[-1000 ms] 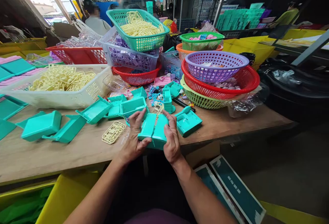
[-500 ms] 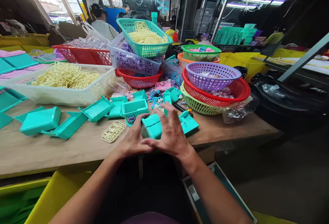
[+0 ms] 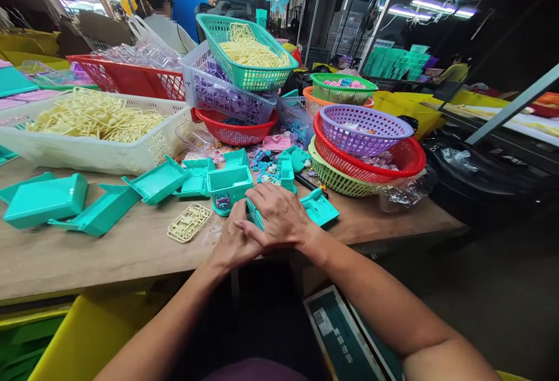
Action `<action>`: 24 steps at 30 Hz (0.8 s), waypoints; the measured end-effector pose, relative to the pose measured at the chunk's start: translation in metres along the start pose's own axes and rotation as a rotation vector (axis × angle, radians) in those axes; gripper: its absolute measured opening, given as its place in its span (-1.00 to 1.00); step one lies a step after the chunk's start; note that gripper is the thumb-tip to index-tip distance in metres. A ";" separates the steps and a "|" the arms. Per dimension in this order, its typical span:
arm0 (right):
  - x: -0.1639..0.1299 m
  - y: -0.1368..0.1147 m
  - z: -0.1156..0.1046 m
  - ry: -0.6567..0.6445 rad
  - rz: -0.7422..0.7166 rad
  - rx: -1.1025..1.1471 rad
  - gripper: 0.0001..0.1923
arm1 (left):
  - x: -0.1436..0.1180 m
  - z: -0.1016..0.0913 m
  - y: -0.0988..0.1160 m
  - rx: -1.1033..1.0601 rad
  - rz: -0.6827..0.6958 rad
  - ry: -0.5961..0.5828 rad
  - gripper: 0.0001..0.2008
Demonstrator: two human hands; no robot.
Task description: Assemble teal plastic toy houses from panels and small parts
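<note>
Both of my hands press on a teal plastic case point(image 3: 253, 212) at the near edge of the wooden table point(image 3: 109, 253). My right hand point(image 3: 279, 218) lies flat on top of the case and hides most of it. My left hand point(image 3: 233, 244) grips its near left side, partly under the right hand. A teal open box point(image 3: 229, 186) stands just behind my hands. A teal tray part point(image 3: 321, 207) lies to the right of them. A cream plastic sprue point(image 3: 190, 222) lies flat to the left.
More teal case halves point(image 3: 43, 200) lie at the left. A white crate of cream sprues point(image 3: 96, 130) and stacked baskets point(image 3: 362, 142) of small parts fill the back. A person sits beyond the crates. Yellow bins point(image 3: 87, 334) and flat boxes point(image 3: 345, 340) stand below the table edge.
My hands folded the open teal case shut and lowered it onto the table. My right hand moved from its right side to on top of it.
</note>
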State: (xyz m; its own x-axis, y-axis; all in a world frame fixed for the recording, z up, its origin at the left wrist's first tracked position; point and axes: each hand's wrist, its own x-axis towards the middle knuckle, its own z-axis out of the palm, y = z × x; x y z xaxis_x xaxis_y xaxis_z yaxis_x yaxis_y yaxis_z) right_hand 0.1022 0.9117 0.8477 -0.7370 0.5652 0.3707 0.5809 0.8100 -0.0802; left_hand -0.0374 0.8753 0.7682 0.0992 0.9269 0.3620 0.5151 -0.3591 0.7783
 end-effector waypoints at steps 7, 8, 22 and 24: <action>0.000 -0.003 -0.001 0.007 0.038 0.004 -0.37 | 0.002 -0.002 -0.001 0.012 -0.025 0.014 -0.34; -0.001 -0.004 -0.003 0.010 0.030 0.008 -0.29 | 0.001 -0.001 -0.002 0.013 -0.004 0.017 -0.33; 0.010 -0.007 0.001 -0.026 0.111 -0.081 -0.61 | 0.005 0.005 0.003 0.044 -0.004 0.077 -0.40; 0.007 -0.003 -0.003 -0.014 0.094 0.021 -0.47 | 0.004 -0.001 -0.001 -0.018 -0.029 0.074 -0.35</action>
State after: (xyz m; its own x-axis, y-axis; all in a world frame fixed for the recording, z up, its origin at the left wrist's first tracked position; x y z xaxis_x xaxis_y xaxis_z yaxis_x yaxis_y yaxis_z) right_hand 0.0957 0.9128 0.8532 -0.6846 0.6409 0.3474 0.6403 0.7564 -0.1336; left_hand -0.0385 0.8796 0.7694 0.0212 0.9264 0.3759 0.5013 -0.3351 0.7977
